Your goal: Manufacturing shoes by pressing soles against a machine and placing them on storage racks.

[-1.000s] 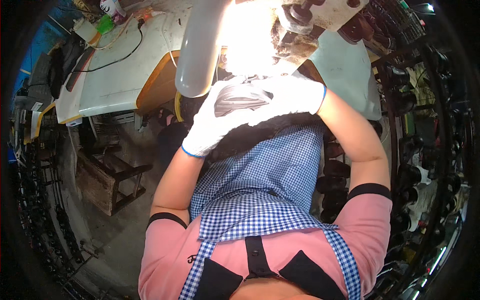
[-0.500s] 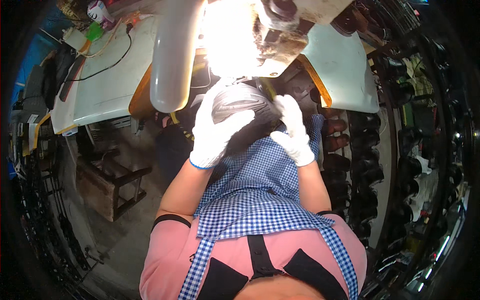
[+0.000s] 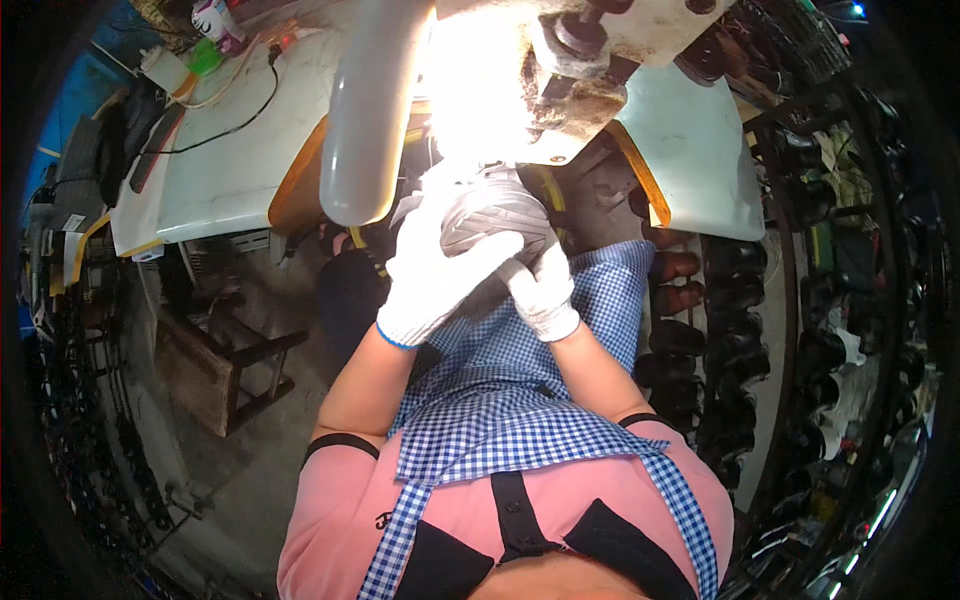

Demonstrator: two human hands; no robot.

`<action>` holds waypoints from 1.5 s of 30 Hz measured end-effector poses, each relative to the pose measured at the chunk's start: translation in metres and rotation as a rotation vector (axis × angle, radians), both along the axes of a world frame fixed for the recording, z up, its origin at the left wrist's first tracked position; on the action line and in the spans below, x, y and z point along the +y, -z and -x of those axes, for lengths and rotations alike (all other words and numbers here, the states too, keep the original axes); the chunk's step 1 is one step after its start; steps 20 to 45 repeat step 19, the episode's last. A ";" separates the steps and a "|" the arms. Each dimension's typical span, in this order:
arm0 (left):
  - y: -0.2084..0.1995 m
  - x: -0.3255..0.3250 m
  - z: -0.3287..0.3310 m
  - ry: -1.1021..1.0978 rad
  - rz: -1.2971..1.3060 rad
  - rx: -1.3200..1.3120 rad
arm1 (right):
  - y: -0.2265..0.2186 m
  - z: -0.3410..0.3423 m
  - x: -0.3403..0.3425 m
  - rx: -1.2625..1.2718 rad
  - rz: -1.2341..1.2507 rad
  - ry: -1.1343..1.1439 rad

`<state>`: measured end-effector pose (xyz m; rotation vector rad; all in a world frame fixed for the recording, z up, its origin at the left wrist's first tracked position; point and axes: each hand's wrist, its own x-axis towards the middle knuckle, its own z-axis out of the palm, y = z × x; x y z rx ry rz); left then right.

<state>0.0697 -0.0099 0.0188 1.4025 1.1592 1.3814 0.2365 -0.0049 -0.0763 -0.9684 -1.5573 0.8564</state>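
Note:
A dark shoe [image 3: 495, 212] with a ridged sole is under the head of a stitching machine [image 3: 575, 110], directly below a very bright lamp [image 3: 475, 85]. My left hand [image 3: 440, 265], in a white knitted glove, is closed around the shoe's left and near side, thumb across the sole. Against its near right side is my right hand [image 3: 545, 290], also gloved, with its fingers curled around the shoe. Glare washes out the left fingertips and the spot where machine and shoe meet. The shoe's underside is hidden.
A smooth rounded pale arm [image 3: 362, 130] hangs left of the lamp. Pale worktops flank the machine: the left top [image 3: 225, 170] bears a black cable [image 3: 255, 115]; the right top [image 3: 695, 150] curves away. A wooden stool [image 3: 215, 375] stands lower left. Racks of dark shoes [image 3: 735, 340] line the right.
My right hand has come left from beside the shoe and closed on its near right side. The shoe has turned slightly under the machine, with my left hand still on it.

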 end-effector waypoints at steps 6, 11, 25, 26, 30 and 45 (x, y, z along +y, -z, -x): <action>-0.009 0.006 0.009 0.047 0.086 0.082 | -0.001 0.020 -0.014 0.287 0.148 -0.044; -0.003 0.006 0.017 -0.025 -0.046 0.116 | 0.002 0.026 -0.015 0.232 0.097 -0.007; 0.017 -0.001 0.012 0.009 0.072 -0.130 | -0.038 -0.011 0.011 -0.153 0.068 -0.111; 0.017 -0.001 0.012 0.009 0.072 -0.130 | -0.038 -0.011 0.011 -0.153 0.068 -0.111; 0.017 -0.001 0.012 0.009 0.072 -0.130 | -0.038 -0.011 0.011 -0.153 0.068 -0.111; 0.017 -0.001 0.012 0.009 0.072 -0.130 | -0.038 -0.011 0.011 -0.153 0.068 -0.111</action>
